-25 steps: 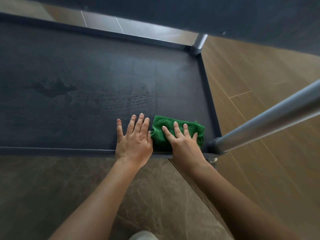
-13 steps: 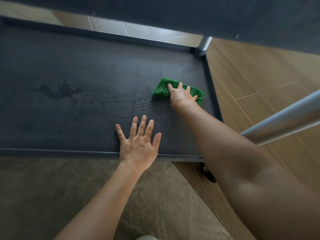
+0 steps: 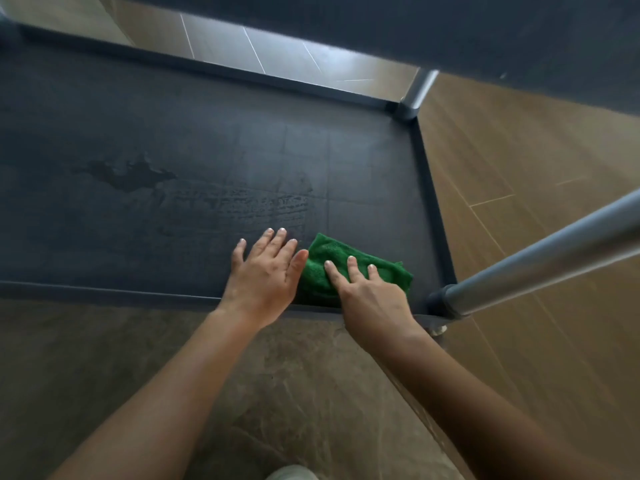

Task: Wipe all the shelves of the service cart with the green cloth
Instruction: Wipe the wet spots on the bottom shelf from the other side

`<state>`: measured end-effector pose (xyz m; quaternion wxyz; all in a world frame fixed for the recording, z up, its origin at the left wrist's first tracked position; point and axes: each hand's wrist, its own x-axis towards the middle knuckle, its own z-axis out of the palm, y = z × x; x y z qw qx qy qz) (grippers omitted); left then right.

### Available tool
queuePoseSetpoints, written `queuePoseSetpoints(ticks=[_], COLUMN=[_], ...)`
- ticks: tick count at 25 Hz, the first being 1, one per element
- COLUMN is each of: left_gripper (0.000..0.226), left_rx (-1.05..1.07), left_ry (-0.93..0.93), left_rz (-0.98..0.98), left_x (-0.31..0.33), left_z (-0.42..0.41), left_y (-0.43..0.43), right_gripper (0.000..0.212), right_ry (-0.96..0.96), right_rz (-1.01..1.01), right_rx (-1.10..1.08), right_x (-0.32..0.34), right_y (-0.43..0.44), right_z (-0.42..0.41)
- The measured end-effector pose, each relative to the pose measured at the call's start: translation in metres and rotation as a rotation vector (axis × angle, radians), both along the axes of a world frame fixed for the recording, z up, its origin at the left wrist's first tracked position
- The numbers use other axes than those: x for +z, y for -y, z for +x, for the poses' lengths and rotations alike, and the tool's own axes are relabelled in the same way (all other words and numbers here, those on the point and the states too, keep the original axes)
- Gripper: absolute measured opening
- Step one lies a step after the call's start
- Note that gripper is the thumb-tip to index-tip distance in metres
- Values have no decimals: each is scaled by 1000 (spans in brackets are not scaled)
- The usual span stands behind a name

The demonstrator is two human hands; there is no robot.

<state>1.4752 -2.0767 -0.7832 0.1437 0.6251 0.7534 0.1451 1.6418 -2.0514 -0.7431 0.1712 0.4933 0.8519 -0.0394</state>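
The cart's bottom shelf (image 3: 180, 140) is a dark tray with a raised rim, and I look down into it. A folded green cloth (image 3: 322, 261) lies flat near the shelf's front right corner. My right hand (image 3: 370, 292) presses down on the cloth with straight fingers. My left hand (image 3: 266, 271) lies flat on the shelf just left of the cloth, its thumb touching the cloth's edge. A damp streaky patch (image 3: 249, 206) and a darker wet blotch (image 3: 128, 176) mark the shelf surface.
A grey metal post (image 3: 540, 265) rises from the front right corner and another post (image 3: 417, 95) stands at the back right corner. The underside of the upper shelf (image 3: 450, 26) hangs across the top. Stone floor (image 3: 104, 358) lies in front, wood floor (image 3: 519, 161) to the right.
My right hand has pulled the cloth from the middle right of the shelf back to the front edge, beside my left hand. The left hand has stayed flat in place.
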Motion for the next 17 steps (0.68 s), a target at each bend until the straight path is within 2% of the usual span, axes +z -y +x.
queuePoseSetpoints(ticks=[3, 5, 7, 9, 12, 17], left_gripper=[70, 68, 67, 71, 72, 72], left_rx=[-25, -8, 11, 14, -6, -17], left_ry=[-187, -256, -244, -212, -213, -243], left_rz=[37, 0, -41, -63, -75, -122], left_x=[-3, -4, -7, -10, -12, -10], left_z=[-40, -58, -62, -61, -61, -57], left_y=[13, 18, 19, 17, 17, 16], right_gripper=[60, 60, 58, 57, 57, 55], right_ry=[-45, -117, -143, -181, -266, -274], right_rz=[80, -49, -139, -93, -26, 9], right_rx=[279, 444, 506, 536, 490, 190], right_x=[4, 0, -11, -25, -37, -42], right_y=[-22, -44, -58, -69, -98, -174], right_z=[8, 12, 11, 3, -29, -100])
